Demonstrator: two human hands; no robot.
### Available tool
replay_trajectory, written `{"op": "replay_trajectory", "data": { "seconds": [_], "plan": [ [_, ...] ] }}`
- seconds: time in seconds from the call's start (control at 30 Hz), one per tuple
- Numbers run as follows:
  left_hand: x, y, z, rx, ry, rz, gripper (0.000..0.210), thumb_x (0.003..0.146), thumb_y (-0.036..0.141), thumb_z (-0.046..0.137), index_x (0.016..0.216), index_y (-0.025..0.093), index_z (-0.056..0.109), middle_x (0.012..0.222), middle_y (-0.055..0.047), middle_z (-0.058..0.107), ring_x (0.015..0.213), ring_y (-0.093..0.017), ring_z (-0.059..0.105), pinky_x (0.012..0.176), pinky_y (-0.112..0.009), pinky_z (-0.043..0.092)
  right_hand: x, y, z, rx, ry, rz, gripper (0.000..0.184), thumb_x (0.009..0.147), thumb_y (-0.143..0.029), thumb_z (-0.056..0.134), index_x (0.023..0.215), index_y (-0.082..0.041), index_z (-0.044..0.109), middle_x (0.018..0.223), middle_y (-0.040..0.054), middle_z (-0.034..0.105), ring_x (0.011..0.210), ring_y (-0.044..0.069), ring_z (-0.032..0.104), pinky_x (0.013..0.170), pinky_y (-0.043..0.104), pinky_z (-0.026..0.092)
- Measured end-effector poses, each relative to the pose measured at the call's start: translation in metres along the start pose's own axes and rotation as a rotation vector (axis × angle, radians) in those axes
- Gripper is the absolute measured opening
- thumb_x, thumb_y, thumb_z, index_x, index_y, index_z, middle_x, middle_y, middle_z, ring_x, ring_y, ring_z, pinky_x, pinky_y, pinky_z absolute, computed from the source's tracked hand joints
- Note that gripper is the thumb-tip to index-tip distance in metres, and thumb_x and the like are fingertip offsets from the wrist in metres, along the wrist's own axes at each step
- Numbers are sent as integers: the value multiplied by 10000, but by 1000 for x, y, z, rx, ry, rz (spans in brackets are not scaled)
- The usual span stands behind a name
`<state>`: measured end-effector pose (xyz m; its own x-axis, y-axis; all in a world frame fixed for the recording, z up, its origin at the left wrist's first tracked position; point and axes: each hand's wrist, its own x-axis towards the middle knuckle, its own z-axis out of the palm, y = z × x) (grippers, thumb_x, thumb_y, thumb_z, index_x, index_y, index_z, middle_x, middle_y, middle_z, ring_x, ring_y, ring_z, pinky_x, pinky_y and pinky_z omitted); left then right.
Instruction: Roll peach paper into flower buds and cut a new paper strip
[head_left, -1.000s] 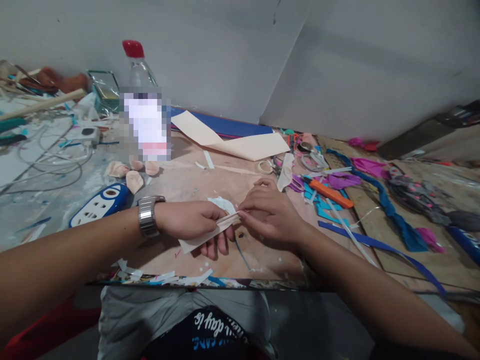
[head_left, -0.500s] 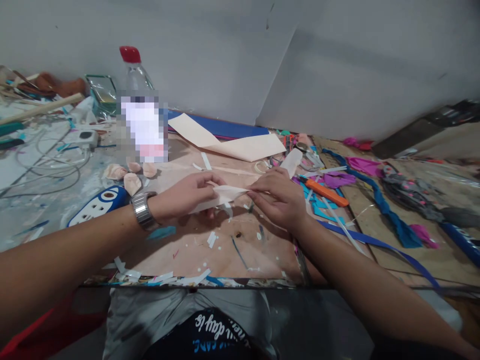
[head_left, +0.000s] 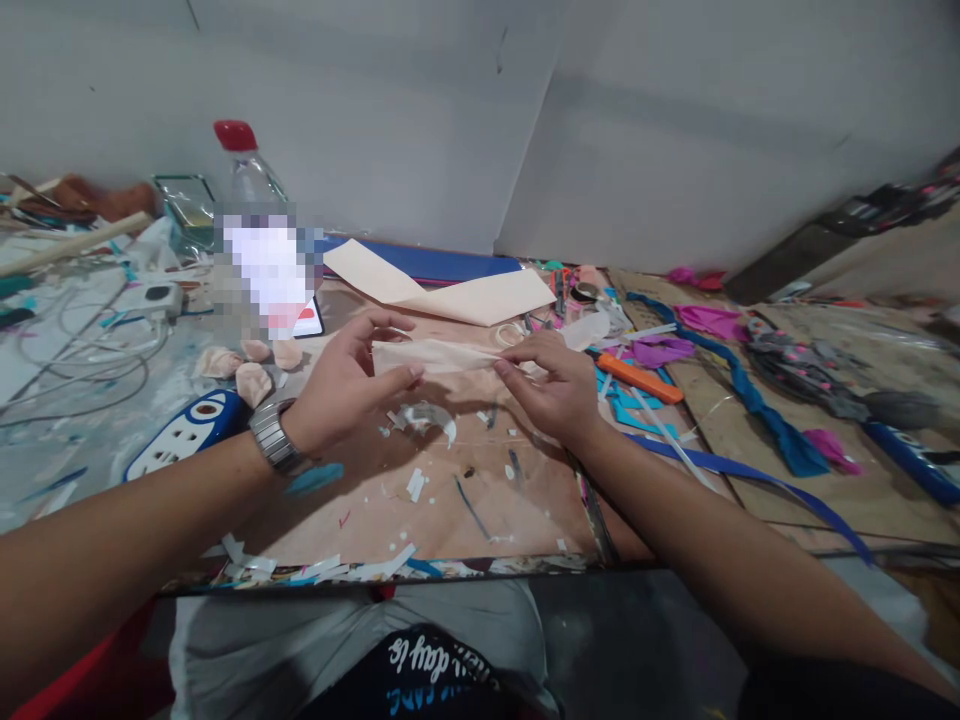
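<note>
Strip [head_left: 442, 357], pale, is held above table [head_left: 525, 525]. Right hand [head_left: 555, 385]: thumb and fingertips pinch one end. Left hand [head_left: 337, 375]: thumb and fingers spread around other end, contact unclear. Beyond: bent sheet [head_left: 487, 302], cream. Near right hand: cutter [head_left: 641, 377], orange.

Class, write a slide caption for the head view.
Above a littered table, the right hand pinches a pale strip, its other end at the spread left hand.

Dk shirt [head_left: 420, 672] reads "day Is" in wht txt [head_left: 412, 654], blue ltrs [head_left: 412, 700] below unclear.
</note>
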<state>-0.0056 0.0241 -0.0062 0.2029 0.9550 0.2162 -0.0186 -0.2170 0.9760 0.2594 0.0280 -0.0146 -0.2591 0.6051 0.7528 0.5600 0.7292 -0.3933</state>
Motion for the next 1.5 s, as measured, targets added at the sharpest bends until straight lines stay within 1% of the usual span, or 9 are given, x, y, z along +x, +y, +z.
{"op": "replay_trajectory", "data": {
  "seconds": [0.13,0.33,0.43,0.6,0.73,0.87,1.07,1.3,1.5],
  "plan": [
    [0,1,-1,-32,-21,-17,402,817,298,833,1144,216,612,1090,-14,606,767,-111,668,680,-257,639,0,0,-1,2,11,19,95,925,-248,719,832,-230,726,804,41,787,753,218,707,792,401,525],
    [-2,5,-1,-19,-46,-39,244,921,371,718,1055,181,643,1028,-27,621,774,-117,646,668,-241,596,0,-3,1,9,-24,7,115,937,-265,708,826,-234,709,789,48,779,740,223,701,799,422,513],
    [-1,7,-2,156,-64,-18,234,935,376,686,1028,163,666,1041,-54,665,884,-156,649,716,-246,571,0,-5,0,17,-87,-41,117,949,-267,689,839,-232,702,780,44,772,717,212,692,821,430,495],
    [-4,9,-2,480,-325,21,243,934,359,671,1065,163,730,987,-58,748,813,-163,659,743,-269,497,-1,-10,-2,12,-311,-137,92,966,-256,671,887,-220,699,763,19,748,704,184,654,882,441,432],
    [-10,11,2,557,-547,63,265,981,376,609,1061,194,784,959,-40,789,844,-172,685,752,-259,460,-2,-21,0,49,-404,-173,96,978,-244,654,901,-212,702,778,21,760,733,184,647,882,430,422],
    [-14,11,6,602,-631,50,353,1005,451,578,947,168,782,795,-29,761,690,-141,645,639,-238,400,-2,-32,3,123,-482,-168,130,1006,-247,621,917,-216,710,817,25,779,738,174,663,887,424,424],
    [-17,12,8,483,-700,-59,453,1041,476,513,803,160,735,722,-44,740,628,-125,655,600,-210,430,-3,-37,7,149,-524,-131,119,1005,-266,636,930,-221,717,827,16,777,754,168,677,888,415,422],
    [-21,8,13,99,-693,-432,481,945,618,629,912,143,703,876,-110,785,716,-182,755,601,-246,575,-4,-37,8,114,-556,-124,152,1022,-289,619,943,-228,734,840,20,791,772,177,684,898,422,404],
    [-19,1,13,-57,-710,-502,398,965,519,646,919,124,679,905,-121,795,754,-169,773,684,-258,597,-4,-40,7,83,-518,-153,86,1011,-262,664,988,-228,739,850,13,805,766,169,691,939,432,395]
  ]
}}
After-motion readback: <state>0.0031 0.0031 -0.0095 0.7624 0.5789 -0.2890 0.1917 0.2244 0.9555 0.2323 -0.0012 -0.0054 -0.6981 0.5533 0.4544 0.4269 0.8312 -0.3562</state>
